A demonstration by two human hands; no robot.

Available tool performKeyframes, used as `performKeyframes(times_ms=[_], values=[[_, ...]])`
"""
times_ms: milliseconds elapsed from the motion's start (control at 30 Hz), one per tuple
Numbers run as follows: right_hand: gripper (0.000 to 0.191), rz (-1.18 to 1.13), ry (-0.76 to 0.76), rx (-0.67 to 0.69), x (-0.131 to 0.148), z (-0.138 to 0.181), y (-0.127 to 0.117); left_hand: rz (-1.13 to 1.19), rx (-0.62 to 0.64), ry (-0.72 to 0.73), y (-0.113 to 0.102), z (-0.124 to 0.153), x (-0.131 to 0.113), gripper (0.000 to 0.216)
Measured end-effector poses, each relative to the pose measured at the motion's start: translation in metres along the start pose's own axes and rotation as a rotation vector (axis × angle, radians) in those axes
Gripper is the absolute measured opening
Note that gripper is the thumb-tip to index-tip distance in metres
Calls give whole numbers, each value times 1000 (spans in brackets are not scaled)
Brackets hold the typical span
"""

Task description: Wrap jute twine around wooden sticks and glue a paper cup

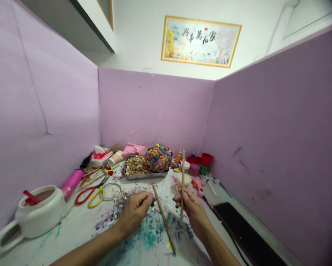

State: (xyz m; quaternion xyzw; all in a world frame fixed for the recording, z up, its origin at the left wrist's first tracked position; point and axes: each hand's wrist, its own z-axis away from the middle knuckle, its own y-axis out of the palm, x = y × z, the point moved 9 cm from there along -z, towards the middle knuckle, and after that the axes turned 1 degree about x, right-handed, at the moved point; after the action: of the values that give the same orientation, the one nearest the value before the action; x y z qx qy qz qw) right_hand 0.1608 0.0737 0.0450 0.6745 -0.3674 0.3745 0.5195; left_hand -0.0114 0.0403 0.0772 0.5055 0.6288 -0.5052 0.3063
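Observation:
My right hand (192,207) grips a thin wooden stick (183,177) between thumb and fingers, and the stick stands nearly upright. A second wooden stick (163,218) lies slantwise on the paint-stained table (80,236), between my two hands. My left hand (136,212) is closed above the stained surface, just left of that lying stick. Its thumb and forefinger press together; a dark spot shows by the fingertips, and I cannot make out what they hold, if anything. Beyond the hands, a ball of multicoloured pieces (158,158) rests on a metal tray (146,176) of brown chips.
At left are a white mug (41,210), a pink bottle (73,181), scissors (88,194) and a tape roll (111,191). A pink glue gun (199,186), red cups (206,159) and a black phone-like slab (246,232) lie right. Purple panels (155,107) enclose the table.

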Motion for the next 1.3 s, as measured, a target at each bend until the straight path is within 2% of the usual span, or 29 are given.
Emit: performKeyframes(times_ms=[300, 467, 600, 700, 800, 900, 1000, 1100, 1200, 1300], values=[[30, -8, 56, -12, 1, 1, -1, 5, 108, -85, 23, 1, 20, 23], [24, 128, 78, 13, 4, 2, -2, -104, 101, -126, 25, 0, 36, 18], [18, 240, 95, 5, 0, 3, -4, -172, 96, -187, 31, -12, 49, 18], [23, 277, 82, -34, -2, 3, -6, -248, 91, -259, 41, -26, 54, 28], [27, 295, 74, -59, -1, 3, -9, -314, 52, -324, 49, -37, 57, 28], [26, 299, 76, -62, -1, 3, -9, -323, 44, -383, 55, -39, 63, 25], [26, 286, 85, -56, 1, 4, -8, -257, 101, -447, 56, -31, 69, 23], [26, 203, 100, -31, 1, 7, -4, -144, 124, -427, 43, -26, 57, 21], [26, 81, 126, 42, -1, 9, 7, -56, 60, -297, 17, -33, 23, 21], [25, 62, 113, 104, 0, 6, 22, -33, -1, -158, -1, -41, -12, 20]])
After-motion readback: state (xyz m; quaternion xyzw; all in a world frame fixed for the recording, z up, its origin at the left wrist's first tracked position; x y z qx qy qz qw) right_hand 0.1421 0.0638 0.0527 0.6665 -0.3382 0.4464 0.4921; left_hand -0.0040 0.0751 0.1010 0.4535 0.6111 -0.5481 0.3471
